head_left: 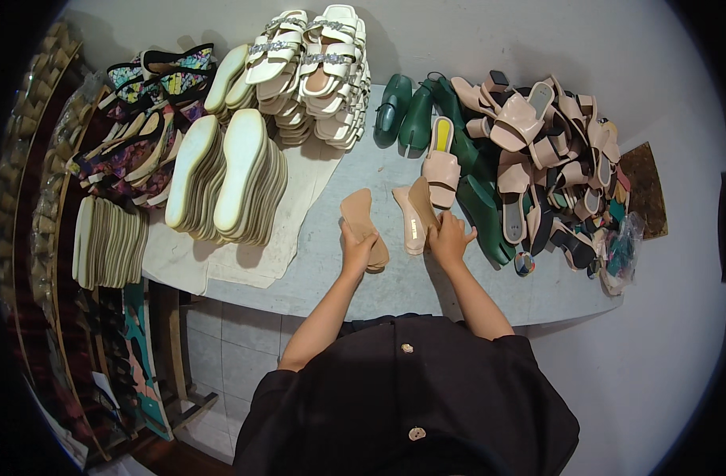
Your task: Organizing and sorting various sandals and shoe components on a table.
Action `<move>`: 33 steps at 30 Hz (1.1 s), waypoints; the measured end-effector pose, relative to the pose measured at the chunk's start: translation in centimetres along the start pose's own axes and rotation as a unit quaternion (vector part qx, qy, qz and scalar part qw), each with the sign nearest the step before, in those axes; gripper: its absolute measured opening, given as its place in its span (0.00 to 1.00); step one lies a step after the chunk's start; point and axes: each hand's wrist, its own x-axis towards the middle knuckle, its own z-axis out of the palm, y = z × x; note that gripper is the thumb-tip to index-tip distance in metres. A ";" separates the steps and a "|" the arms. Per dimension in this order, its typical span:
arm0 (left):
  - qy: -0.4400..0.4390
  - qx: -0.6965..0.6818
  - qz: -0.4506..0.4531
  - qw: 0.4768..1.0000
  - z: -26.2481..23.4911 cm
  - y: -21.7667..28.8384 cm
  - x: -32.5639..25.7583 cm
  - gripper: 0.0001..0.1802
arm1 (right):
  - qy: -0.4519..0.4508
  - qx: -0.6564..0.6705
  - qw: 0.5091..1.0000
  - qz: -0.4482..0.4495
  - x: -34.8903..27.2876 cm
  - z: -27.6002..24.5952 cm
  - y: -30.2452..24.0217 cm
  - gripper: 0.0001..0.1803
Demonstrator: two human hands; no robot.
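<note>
My left hand (356, 252) grips a few tan shoe insoles (356, 209) stacked together, thumb on top, just above the table's near edge. To its right, my right hand (451, 239) pinches the edge of a tan insole (421, 198) that stands tilted. A lighter insole with a printed mark (410, 220) shows beside it; I cannot tell whether the right fingers hold that one too. Just beyond my right hand lies a pink slide sandal (440, 176) with a yellow patch inside.
Green shoe lasts (416, 119) and a heap of pink heeled sandals (521, 123) fill the table's right. Stacked white sandals (331, 59), pale soles (240, 174) and patterned sandals (133, 151) occupy the left, partly on a cream cloth (291, 230). A clear plastic bag (626, 258) lies far right.
</note>
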 end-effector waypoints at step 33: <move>0.029 0.032 -0.025 0.999 -0.1 -2.1 -1.0 0.27 | -0.051 0.059 0.992 -0.098 -1.2 -1.1 -2.2 0.17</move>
